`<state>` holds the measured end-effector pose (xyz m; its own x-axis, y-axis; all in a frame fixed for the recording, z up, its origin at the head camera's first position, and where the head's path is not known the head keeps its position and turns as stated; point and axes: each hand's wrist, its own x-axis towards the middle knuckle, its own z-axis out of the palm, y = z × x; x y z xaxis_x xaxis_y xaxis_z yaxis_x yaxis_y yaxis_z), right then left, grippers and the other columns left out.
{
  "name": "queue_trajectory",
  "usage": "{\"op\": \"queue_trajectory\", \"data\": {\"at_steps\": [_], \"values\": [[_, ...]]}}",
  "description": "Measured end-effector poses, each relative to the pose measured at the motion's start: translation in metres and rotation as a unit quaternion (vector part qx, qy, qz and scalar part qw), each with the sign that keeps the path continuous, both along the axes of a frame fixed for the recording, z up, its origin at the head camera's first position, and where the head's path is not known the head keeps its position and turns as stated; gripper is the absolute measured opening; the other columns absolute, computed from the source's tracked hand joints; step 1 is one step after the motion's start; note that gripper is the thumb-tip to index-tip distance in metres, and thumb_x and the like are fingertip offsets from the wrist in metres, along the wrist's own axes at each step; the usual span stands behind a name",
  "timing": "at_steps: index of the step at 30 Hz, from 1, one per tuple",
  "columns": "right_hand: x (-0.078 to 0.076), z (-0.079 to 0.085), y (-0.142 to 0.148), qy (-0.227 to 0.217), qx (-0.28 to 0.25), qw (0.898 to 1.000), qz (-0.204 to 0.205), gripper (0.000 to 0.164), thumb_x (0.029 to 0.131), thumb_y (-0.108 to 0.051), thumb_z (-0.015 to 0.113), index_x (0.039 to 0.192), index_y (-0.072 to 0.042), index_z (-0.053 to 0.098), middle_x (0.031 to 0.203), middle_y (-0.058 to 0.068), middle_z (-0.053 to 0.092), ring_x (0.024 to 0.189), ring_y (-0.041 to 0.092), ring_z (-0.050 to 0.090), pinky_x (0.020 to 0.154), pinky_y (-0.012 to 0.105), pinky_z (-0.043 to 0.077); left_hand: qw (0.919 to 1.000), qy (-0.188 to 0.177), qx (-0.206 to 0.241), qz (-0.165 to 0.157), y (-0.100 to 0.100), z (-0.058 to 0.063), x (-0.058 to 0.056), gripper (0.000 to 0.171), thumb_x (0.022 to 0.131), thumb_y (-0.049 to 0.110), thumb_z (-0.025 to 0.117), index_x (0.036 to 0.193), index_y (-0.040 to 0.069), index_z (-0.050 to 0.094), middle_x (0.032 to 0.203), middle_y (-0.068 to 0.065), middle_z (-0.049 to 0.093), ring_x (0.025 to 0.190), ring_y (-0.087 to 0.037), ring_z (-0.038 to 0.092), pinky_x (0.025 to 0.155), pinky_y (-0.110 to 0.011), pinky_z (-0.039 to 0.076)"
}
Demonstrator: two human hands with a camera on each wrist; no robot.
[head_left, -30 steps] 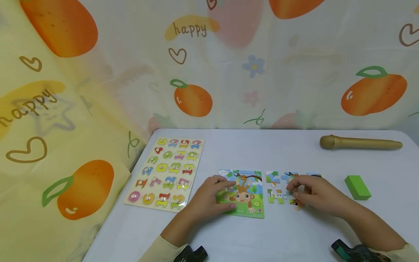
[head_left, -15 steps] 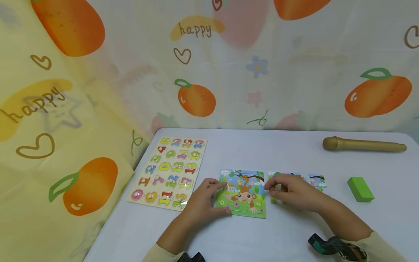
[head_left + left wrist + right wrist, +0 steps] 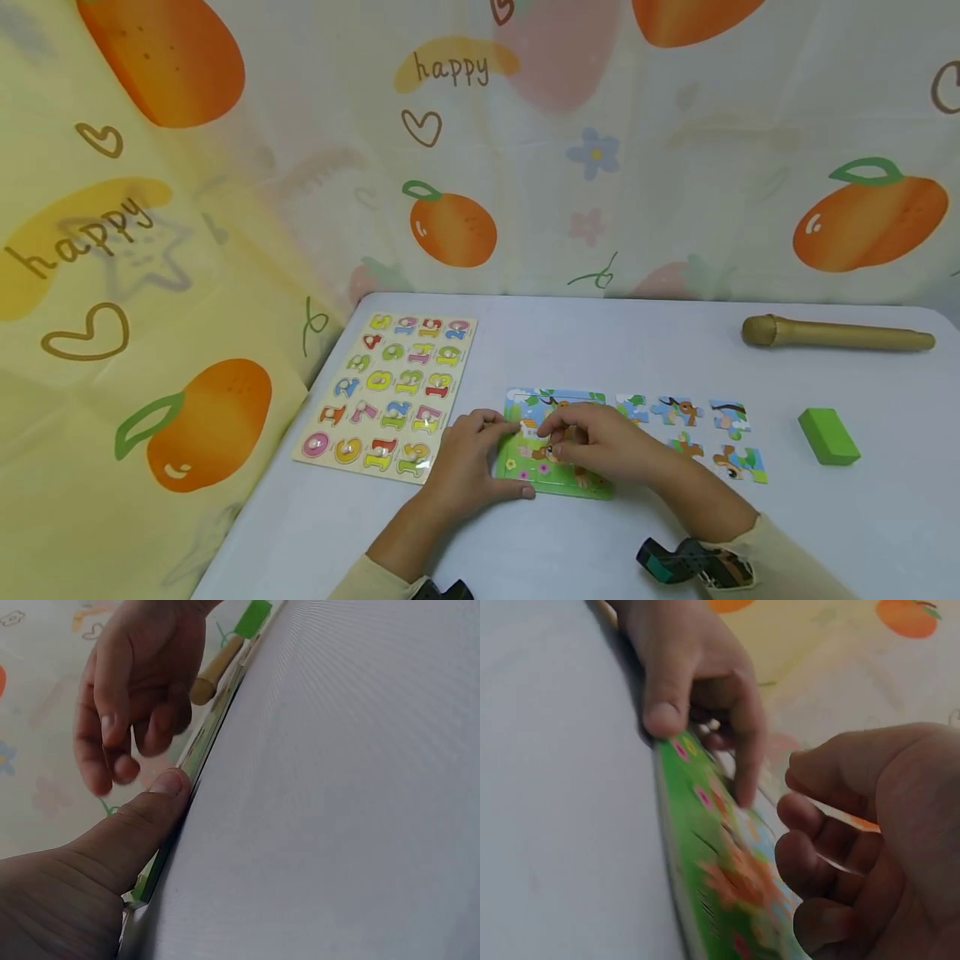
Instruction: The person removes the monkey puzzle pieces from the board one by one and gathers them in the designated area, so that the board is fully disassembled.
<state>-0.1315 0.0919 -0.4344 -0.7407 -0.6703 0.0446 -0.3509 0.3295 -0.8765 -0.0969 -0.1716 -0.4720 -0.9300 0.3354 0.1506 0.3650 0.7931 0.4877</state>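
Observation:
A square monkey jigsaw puzzle [image 3: 558, 481] in its green-edged tray lies on the table, partly covered by my hands. My left hand [image 3: 475, 461] holds its left side: in the left wrist view the thumb [image 3: 171, 782] presses the near edge, and in the right wrist view the index finger [image 3: 748, 769] reaches along the board. Over the puzzle's right half hovers my right hand [image 3: 603, 442], its fingers loosely bent. In the right wrist view nothing shows between those fingers [image 3: 799, 862]. Loose puzzle pieces [image 3: 678, 411] lie in rows right of the board.
A number board [image 3: 386, 400] with colourful numerals lies to the left. Further right sits a green block [image 3: 828, 436], with a wooden stick [image 3: 847, 333] with a rounded head behind it. A fruit-print curtain [image 3: 540, 217] hangs behind the white table.
My right hand has moved left from the loose pieces, past the puzzle's right edge, to above the puzzle. The left hand stays at the puzzle's left side. The head view has shifted slightly.

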Motion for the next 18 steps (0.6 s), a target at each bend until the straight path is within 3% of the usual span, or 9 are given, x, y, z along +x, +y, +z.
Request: {"op": "queue_trajectory", "data": {"at_steps": [3, 6, 13, 18], "values": [[0.002, -0.008, -0.014, 0.007, 0.002, 1.000, -0.004, 0.022, 0.101, -0.008, 0.071, 0.122, -0.007, 0.072, 0.103, 0.002, 0.070, 0.069, 0.011, 0.062, 0.065, 0.028, 0.052, 1.0000, 0.003, 0.008, -0.002, 0.000, -0.001, 0.000, 0.087, 0.063, 0.060, 0.100, 0.136, 0.022, 0.073, 0.131, 0.004, 0.060, 0.116, -0.018, 0.053, 0.099, -0.046, 0.042], [0.004, -0.013, -0.025, 0.042, 0.020, 0.999, -0.025, 0.022, 0.099, -0.010, 0.074, 0.121, -0.009, 0.073, 0.102, -0.001, 0.068, 0.071, 0.007, 0.058, 0.067, 0.027, 0.049, 0.9999, 0.002, 0.010, -0.002, -0.001, -0.001, 0.000, 0.086, 0.063, 0.059, 0.100, 0.135, 0.022, 0.073, 0.130, 0.005, 0.060, 0.116, -0.018, 0.053, 0.098, -0.045, 0.041], [0.006, -0.016, -0.037, 0.092, 0.088, 0.990, -0.063, 0.025, 0.092, -0.017, 0.078, 0.117, -0.017, 0.076, 0.119, -0.006, 0.066, 0.090, 0.009, 0.057, 0.080, 0.032, 0.050, 0.9999, 0.008, 0.011, -0.004, -0.002, -0.002, -0.001, 0.082, 0.066, 0.062, 0.098, 0.134, 0.024, 0.074, 0.128, 0.006, 0.059, 0.115, -0.017, 0.053, 0.099, -0.045, 0.043], [0.006, -0.015, -0.040, 0.111, 0.117, 0.985, -0.068, 0.026, 0.090, -0.015, 0.079, 0.116, -0.017, 0.078, 0.118, -0.007, 0.067, 0.099, 0.011, 0.060, 0.084, 0.035, 0.051, 0.9999, 0.009, 0.011, -0.004, -0.002, -0.002, -0.001, 0.080, 0.068, 0.061, 0.097, 0.134, 0.023, 0.074, 0.128, 0.005, 0.059, 0.115, -0.017, 0.053, 0.099, -0.046, 0.043]]}}
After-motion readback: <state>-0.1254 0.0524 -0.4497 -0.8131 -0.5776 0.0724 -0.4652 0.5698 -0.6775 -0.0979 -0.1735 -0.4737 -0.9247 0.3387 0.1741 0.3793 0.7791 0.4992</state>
